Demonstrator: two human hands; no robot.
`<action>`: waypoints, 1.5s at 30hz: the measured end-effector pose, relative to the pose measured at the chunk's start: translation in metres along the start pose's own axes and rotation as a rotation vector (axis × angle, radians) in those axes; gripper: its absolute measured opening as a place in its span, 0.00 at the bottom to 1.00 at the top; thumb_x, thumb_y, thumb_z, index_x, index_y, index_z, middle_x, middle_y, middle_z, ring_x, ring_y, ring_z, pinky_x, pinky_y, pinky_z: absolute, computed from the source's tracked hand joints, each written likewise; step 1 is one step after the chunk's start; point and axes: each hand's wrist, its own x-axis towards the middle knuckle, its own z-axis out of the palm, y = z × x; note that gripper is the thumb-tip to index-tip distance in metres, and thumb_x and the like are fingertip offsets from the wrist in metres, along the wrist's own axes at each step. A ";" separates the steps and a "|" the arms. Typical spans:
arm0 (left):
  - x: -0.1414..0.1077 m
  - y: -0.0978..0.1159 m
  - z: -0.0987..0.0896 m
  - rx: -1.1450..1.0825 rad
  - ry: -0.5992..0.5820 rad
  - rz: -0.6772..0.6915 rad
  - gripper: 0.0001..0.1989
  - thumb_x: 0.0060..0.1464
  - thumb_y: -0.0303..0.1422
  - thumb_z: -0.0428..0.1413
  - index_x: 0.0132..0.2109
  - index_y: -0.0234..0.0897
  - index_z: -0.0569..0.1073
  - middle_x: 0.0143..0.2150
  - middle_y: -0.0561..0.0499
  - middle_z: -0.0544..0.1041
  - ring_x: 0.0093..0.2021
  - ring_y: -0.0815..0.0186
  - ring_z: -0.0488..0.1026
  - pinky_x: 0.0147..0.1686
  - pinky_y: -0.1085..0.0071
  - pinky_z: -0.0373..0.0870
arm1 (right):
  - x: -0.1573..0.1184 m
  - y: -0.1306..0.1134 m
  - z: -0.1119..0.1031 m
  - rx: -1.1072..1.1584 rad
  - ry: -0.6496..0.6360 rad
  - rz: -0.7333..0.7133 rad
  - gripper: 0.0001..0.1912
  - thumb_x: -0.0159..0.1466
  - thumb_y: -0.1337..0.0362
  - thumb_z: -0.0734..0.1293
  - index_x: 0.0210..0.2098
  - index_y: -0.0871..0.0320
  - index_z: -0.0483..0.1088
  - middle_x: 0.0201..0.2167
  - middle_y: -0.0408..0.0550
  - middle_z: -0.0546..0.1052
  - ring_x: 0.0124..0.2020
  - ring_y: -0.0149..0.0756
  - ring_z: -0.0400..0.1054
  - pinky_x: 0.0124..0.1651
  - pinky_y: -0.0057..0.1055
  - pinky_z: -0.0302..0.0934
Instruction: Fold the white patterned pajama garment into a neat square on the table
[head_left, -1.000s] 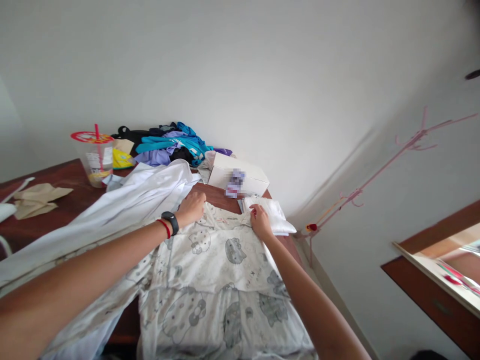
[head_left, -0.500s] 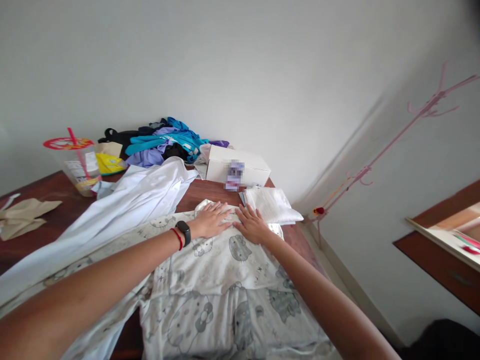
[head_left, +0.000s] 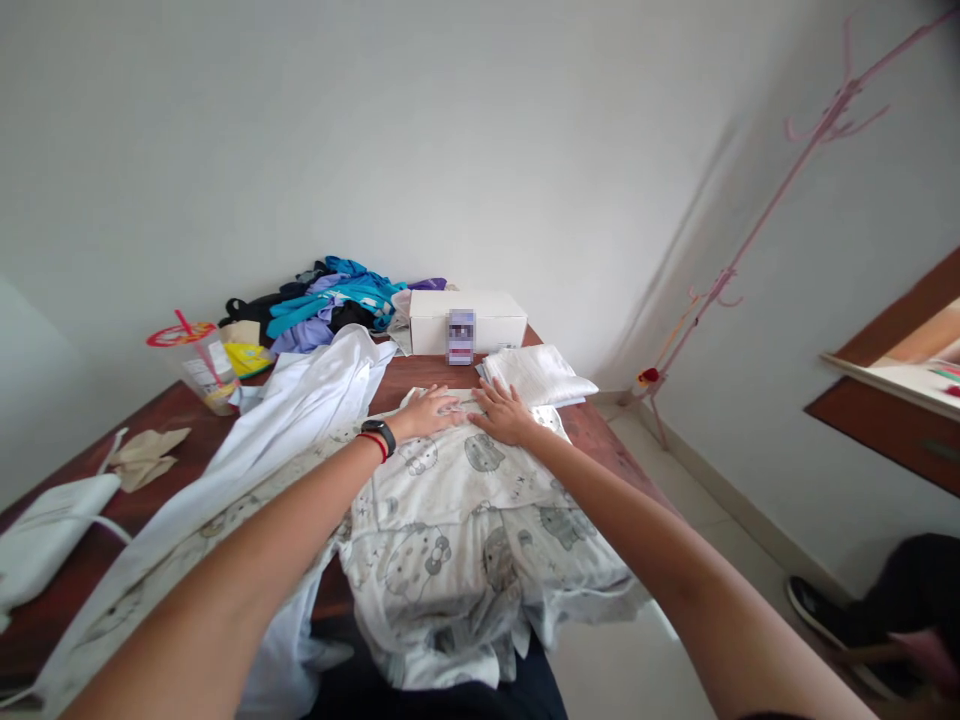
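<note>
Via head cam, I see L hand and R hand palms-down on cat-print garment, fingers spread; grip wide on both. Garment lies on desk, w/ near end hanging past edge. Folded white cloth: just beside R hand. White box: farther back.

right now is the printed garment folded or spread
Mostly spread: the printed garment lies across the table under the left hand and right hand, one sleeve stretched left, its lower end hanging over the edge.
</note>
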 end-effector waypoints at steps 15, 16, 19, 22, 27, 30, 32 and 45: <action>-0.209 0.002 0.029 0.197 0.136 -0.141 0.30 0.69 0.48 0.48 0.73 0.46 0.61 0.77 0.45 0.53 0.75 0.45 0.50 0.69 0.41 0.55 | -0.053 -0.017 0.008 0.600 0.305 -0.248 0.19 0.74 0.55 0.57 0.45 0.57 0.78 0.56 0.56 0.77 0.55 0.42 0.74 0.59 0.38 0.66; -0.210 0.004 0.030 0.192 0.153 -0.135 0.30 0.70 0.48 0.47 0.73 0.46 0.61 0.77 0.46 0.54 0.75 0.45 0.50 0.70 0.42 0.55 | -0.051 -0.013 0.010 0.680 0.337 -0.161 0.21 0.74 0.53 0.57 0.43 0.57 0.78 0.49 0.55 0.80 0.49 0.41 0.76 0.54 0.37 0.68; -0.209 0.007 0.026 0.159 0.173 -0.146 0.29 0.69 0.49 0.48 0.72 0.47 0.64 0.76 0.47 0.55 0.75 0.46 0.51 0.70 0.44 0.56 | -0.047 -0.002 0.009 0.886 0.378 0.062 0.24 0.73 0.47 0.56 0.40 0.58 0.75 0.32 0.51 0.79 0.33 0.38 0.74 0.39 0.33 0.69; -0.210 0.008 0.023 0.125 0.196 -0.171 0.28 0.68 0.50 0.49 0.70 0.47 0.67 0.76 0.47 0.56 0.76 0.44 0.49 0.70 0.43 0.55 | -0.047 0.003 0.005 0.971 0.371 0.109 0.26 0.71 0.44 0.57 0.38 0.59 0.74 0.26 0.47 0.76 0.26 0.36 0.70 0.33 0.30 0.65; -0.211 0.009 0.024 0.081 0.240 -0.187 0.28 0.66 0.52 0.51 0.67 0.48 0.71 0.75 0.48 0.59 0.76 0.42 0.49 0.70 0.43 0.56 | -0.054 -0.002 -0.003 0.844 0.268 -0.032 0.20 0.71 0.51 0.58 0.36 0.57 0.74 0.24 0.43 0.75 0.25 0.33 0.68 0.34 0.28 0.61; -0.211 0.010 0.024 0.070 0.253 -0.197 0.27 0.66 0.52 0.52 0.65 0.47 0.73 0.74 0.48 0.61 0.75 0.42 0.50 0.70 0.44 0.56 | -0.059 -0.008 -0.007 0.674 0.181 -0.137 0.20 0.71 0.55 0.59 0.27 0.57 0.71 0.22 0.42 0.72 0.26 0.32 0.65 0.33 0.28 0.57; -0.210 0.011 0.023 0.067 0.255 -0.202 0.27 0.66 0.52 0.53 0.65 0.47 0.73 0.74 0.48 0.62 0.75 0.43 0.50 0.70 0.44 0.56 | -0.062 -0.011 -0.008 0.592 0.111 -0.165 0.20 0.71 0.55 0.60 0.25 0.57 0.70 0.22 0.42 0.71 0.26 0.32 0.63 0.32 0.28 0.54; -0.210 0.013 0.024 0.062 0.276 -0.206 0.28 0.65 0.53 0.52 0.64 0.46 0.74 0.74 0.47 0.62 0.75 0.41 0.49 0.70 0.43 0.54 | -0.070 -0.016 -0.017 0.594 -0.082 -0.095 0.12 0.71 0.56 0.64 0.38 0.56 0.75 0.19 0.39 0.71 0.23 0.32 0.65 0.32 0.28 0.54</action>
